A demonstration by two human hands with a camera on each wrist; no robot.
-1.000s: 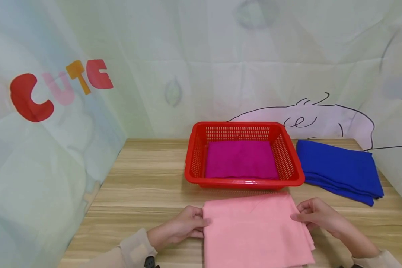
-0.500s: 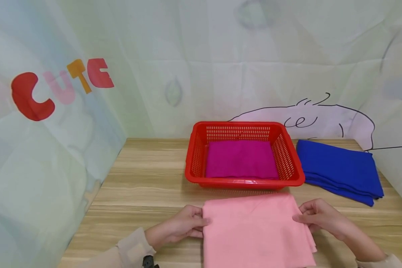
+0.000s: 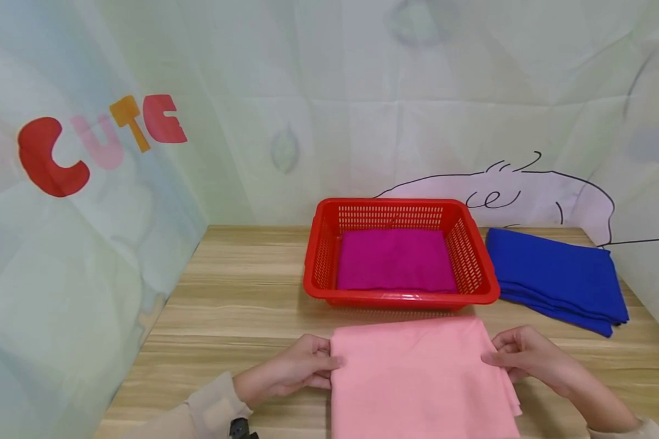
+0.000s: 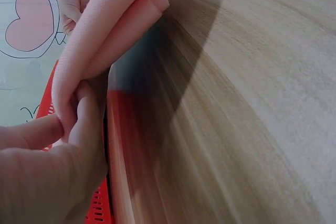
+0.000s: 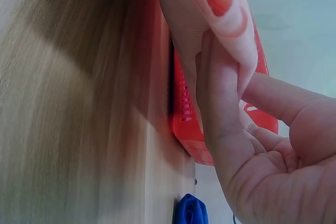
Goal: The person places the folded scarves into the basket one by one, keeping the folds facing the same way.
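Observation:
A folded pink cloth [image 3: 417, 378] spans the space between my two hands at the front of the table. My left hand [image 3: 302, 369] pinches its left edge between thumb and fingers. On the other side, my right hand [image 3: 532, 360] pinches the right edge, where loose layers hang down. Both wrist views show the pink cloth [image 4: 100, 30] raised off the wood, its folds curving around the fingertips. Just behind it stands a red plastic basket [image 3: 401, 299] with a folded magenta cloth [image 3: 395, 259] lying flat on its floor.
A folded blue cloth [image 3: 554, 277] lies right of the basket, close against its side. The wooden table [image 3: 241, 274] ends at a printed fabric backdrop [image 3: 307, 110] behind and at both sides.
The pink cloth is drawn slightly wider: my right hand has shifted a little to the right and my left hand slightly left. Both keep their pinch. Basket and other cloths stay put.

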